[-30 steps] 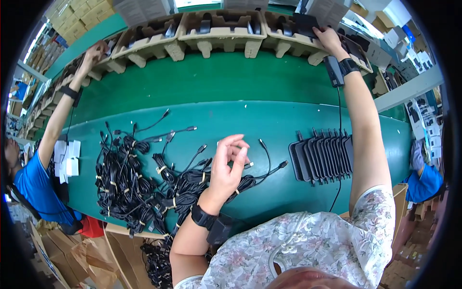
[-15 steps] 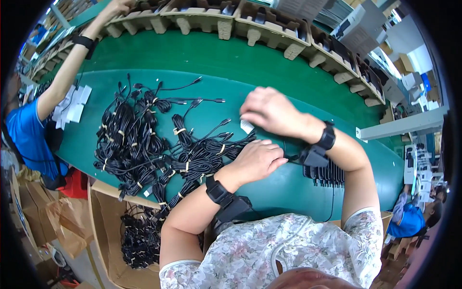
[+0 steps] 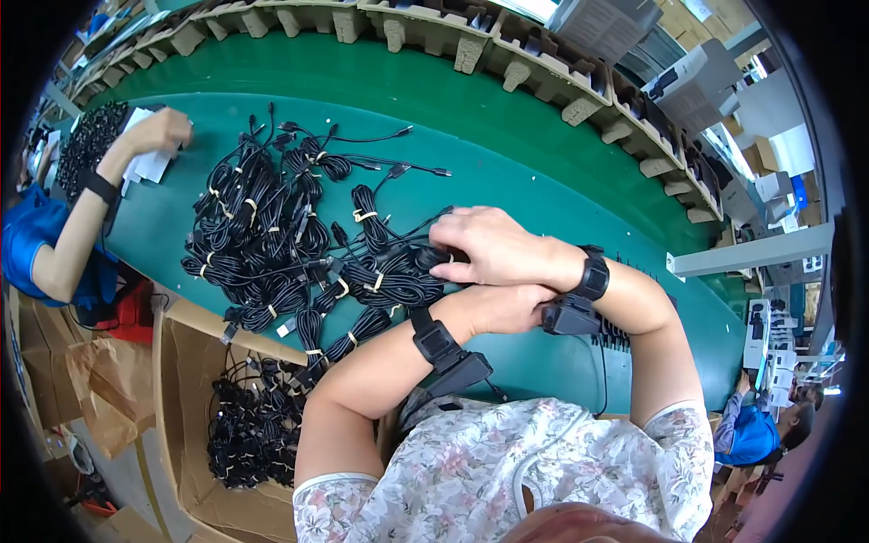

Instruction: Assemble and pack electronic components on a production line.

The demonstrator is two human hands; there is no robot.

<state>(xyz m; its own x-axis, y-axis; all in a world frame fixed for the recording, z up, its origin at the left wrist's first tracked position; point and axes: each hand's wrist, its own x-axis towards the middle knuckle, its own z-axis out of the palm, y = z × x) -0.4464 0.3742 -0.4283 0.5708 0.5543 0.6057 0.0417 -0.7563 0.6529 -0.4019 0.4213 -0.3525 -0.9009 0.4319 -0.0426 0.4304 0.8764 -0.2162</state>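
A heap of black cables [image 3: 258, 213], coiled and tied with pale bands, covers the left middle of the green table. At the heap's right edge my right hand [image 3: 484, 244] curls its thumb and fingers around a black cable bundle [image 3: 429, 257]. My left hand [image 3: 514, 308] lies nearer to me, passing under my right wrist. Its fingertips are hidden there, close to a row of black slim pieces [image 3: 617, 339] that my right forearm partly covers. Each wrist wears a black strap with a small box.
A cardboard box [image 3: 186, 434] with more black cables stands below the table's left edge. Brown moulded trays [image 3: 471, 45] line a green belt at the far side. At left, a co-worker's hand [image 3: 161, 131] is over white papers [image 3: 145, 166]. A metal bar [image 3: 751, 249] juts in at right.
My right hand has come down and left onto the cables. My left hand has moved right, beneath my right wrist. The co-worker's arm has drawn back from the trays toward the papers.
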